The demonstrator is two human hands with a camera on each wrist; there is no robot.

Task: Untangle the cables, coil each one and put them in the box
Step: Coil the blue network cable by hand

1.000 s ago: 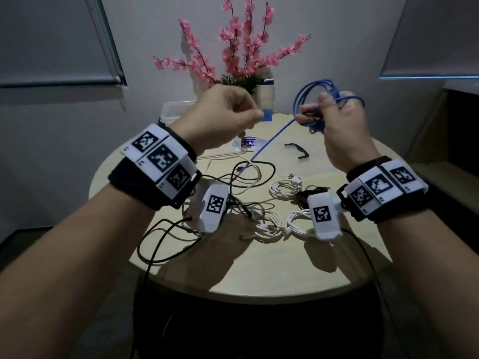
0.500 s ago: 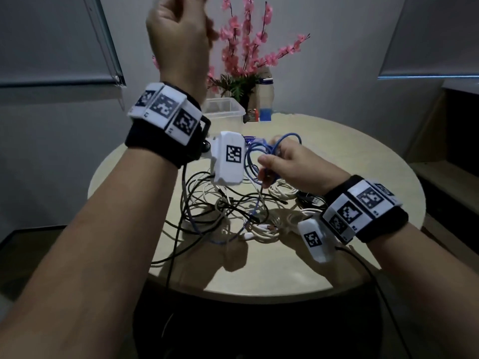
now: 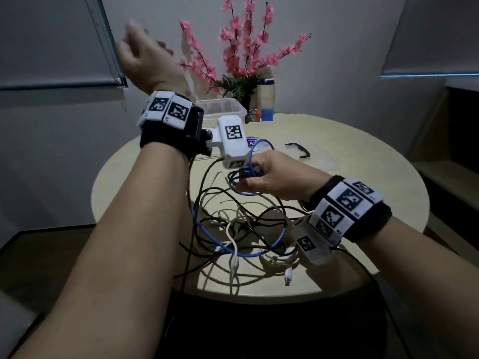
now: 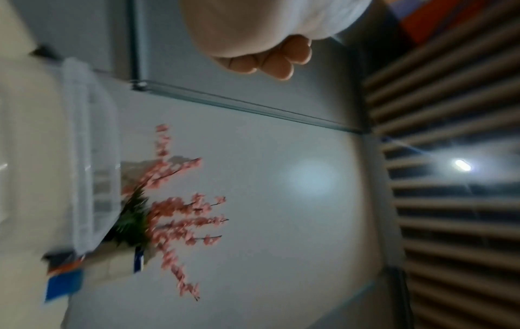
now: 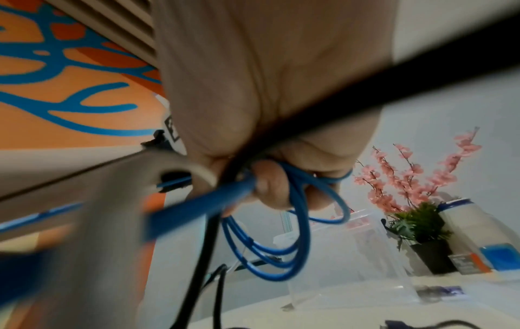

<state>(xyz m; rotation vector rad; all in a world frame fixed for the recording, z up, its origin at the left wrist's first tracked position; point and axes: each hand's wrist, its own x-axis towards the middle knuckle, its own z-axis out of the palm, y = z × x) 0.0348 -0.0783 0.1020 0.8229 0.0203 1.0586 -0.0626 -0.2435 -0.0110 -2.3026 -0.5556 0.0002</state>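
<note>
My right hand (image 3: 250,177) hovers low over the round table (image 3: 363,182) and grips several small loops of the blue cable (image 3: 259,145). In the right wrist view its fingers (image 5: 267,191) curl round the blue loops (image 5: 281,256), and a black cable crosses the palm. The blue cable's free length (image 3: 248,253) trails into a tangle of black and white cables (image 3: 233,216). My left hand (image 3: 145,53) is raised high at the left, blurred; the left wrist view shows its fingers (image 4: 267,62) curled with nothing seen in them. The clear plastic box (image 3: 228,110) stands at the back.
A vase of pink flowers (image 3: 241,81) and a bottle (image 3: 267,99) stand behind the box. A black curved piece (image 3: 298,150) lies on a clear flat lid at back right. A white plug end (image 3: 289,277) rests near the table's front edge.
My right hand has brought the blue coil down from in front of the flowers to just above the tangle. My left hand has risen high to the left.
</note>
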